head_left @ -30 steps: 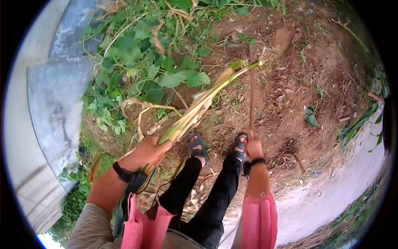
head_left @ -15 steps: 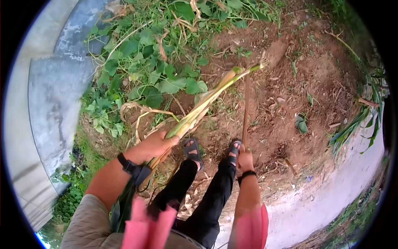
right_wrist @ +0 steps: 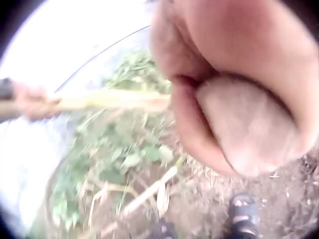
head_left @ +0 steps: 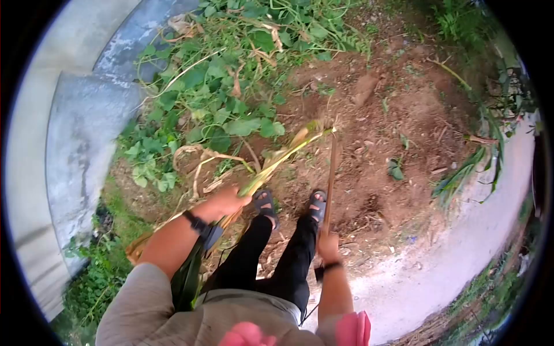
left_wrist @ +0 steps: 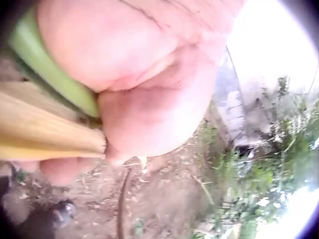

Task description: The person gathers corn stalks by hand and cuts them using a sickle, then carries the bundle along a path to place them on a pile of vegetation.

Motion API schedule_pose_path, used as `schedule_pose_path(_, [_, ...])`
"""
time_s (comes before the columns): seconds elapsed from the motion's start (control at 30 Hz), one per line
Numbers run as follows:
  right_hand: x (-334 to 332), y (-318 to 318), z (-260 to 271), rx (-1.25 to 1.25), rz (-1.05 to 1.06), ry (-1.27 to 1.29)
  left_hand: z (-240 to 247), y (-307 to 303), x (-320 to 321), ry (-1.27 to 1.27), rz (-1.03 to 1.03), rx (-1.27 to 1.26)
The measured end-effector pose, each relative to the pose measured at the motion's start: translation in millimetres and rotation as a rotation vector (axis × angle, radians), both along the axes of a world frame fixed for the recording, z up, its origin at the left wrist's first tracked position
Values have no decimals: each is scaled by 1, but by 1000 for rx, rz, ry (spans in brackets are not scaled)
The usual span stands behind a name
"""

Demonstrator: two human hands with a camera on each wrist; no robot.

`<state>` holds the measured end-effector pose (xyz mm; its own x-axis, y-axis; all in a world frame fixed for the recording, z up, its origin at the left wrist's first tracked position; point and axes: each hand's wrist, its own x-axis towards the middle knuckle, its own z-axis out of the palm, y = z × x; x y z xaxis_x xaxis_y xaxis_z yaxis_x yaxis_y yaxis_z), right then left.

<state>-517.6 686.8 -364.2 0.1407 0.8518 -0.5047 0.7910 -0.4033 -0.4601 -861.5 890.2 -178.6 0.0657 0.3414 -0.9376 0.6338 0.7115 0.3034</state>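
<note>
My left hand (head_left: 228, 203) grips a bundle of corn stalks (head_left: 276, 164), partly green and partly dry yellow. The stalks slant up to the right, and their rooty ends overlap the upper part of a long brown wooden handle (head_left: 330, 184) in the head view. Around the lower part of that handle my right hand (head_left: 329, 247) is closed, and its rounded butt (right_wrist: 246, 124) fills the fist in the right wrist view. What sits at the handle's far end is blurred. In the left wrist view, the thumb (left_wrist: 154, 119) presses along a green stalk (left_wrist: 55, 72) and dry husk (left_wrist: 50, 124).
Bare brown soil (head_left: 369, 155) with scattered dry bits lies ahead of my sandalled feet (head_left: 316, 205). Green vines (head_left: 225, 98) spread at the upper left beside a grey concrete slab (head_left: 86, 132). Long-leaved cut plants (head_left: 470, 173) lie at the right, by a pale path (head_left: 450, 259).
Both hands still hold the stalks and the handle. The stalks' far ends have come lower and left in the head view; the right hand also appears lower and left, as the view shifts.
</note>
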Motion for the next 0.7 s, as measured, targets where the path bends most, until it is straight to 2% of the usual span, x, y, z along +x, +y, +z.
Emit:
schedule_pose_path(0.03, [9, -50, 20, -24, -103, -56, 5, 0, -1, -9, -9, -4])
schedule_pose_path(0.07, [36, -109, -25, -508, -427, 68, 17, -1, -5, -85, -22, -67])
schedule_pose_path(0.1, [35, -65, 61, -644, -783, 403, 9, -13, -12, -81, -24, -245])
schedule_pose_path(0.13, [43, -75, 68, -635, -912, 441, -26, -61, -29, -62, -125, -76])
schedule_pose_path(0.17, [48, -70, 54, -592, -1036, 510, -2, -52, -19, -23, -128, -119])
schedule_pose_path(0.2, [51, -55, 53, -245, -700, 340, 23, -43, -10, 15, -131, -162])
schedule_pose_path(0.23, [57, -49, 58, -317, -803, 384, 11, -62, -26, 7, -320, 35])
schedule_pose_path(0.3, [65, -32, 72, -455, -1021, 450, 12, -83, -52, -126, -53, -178])
schedule_pose_path(0.37, [61, -1, 89, -440, -1055, 496, 19, -89, -64, -17, -170, -101])
schedule_pose_path(0.4, [63, 5, 92, -448, -1026, 467, 24, -102, -67, 36, -215, -74])
schedule_pose_path(0.5, [57, 22, 102, -493, -924, 419, 21, -145, -86, -6, -151, -5])
schedule_pose_path(0.53, [57, 27, 117, -521, -887, 415, 39, -144, -84, -24, -89, -140])
schedule_pose_path(0.6, [60, 32, 129, -560, -844, 435, 27, -191, -90, 17, -103, -76])
schedule_pose_path(0.63, [65, 31, 134, -559, -849, 430, 36, -198, -84, 35, -115, -40])
schedule_pose_path(0.67, [71, 31, 141, -573, -796, 398, 47, -203, -80, 42, 9, -271])
schedule_pose_path(0.7, [78, 34, 150, -583, -743, 367, 49, -219, -80, 56, -10, -237])
